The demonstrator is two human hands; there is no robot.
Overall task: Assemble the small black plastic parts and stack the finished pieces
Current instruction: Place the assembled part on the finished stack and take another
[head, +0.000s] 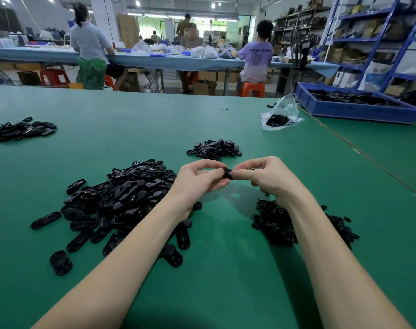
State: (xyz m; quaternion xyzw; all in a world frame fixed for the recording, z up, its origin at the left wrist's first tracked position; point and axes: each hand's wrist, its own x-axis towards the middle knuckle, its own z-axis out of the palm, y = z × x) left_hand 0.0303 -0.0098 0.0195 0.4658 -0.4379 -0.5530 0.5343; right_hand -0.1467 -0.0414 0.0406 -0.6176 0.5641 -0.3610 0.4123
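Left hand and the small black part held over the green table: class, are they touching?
Touching. The head view shows the left hand pinching the small black part with its fingertips.

Two bare forearms seen from the wearer's head camera, no sleeves in view, left hand and right hand ungloved, wrists without watch or bracelet, fingers without rings, nails short and unpainted

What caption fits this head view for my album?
Both hands pinch a small black part above a green table, between piles.
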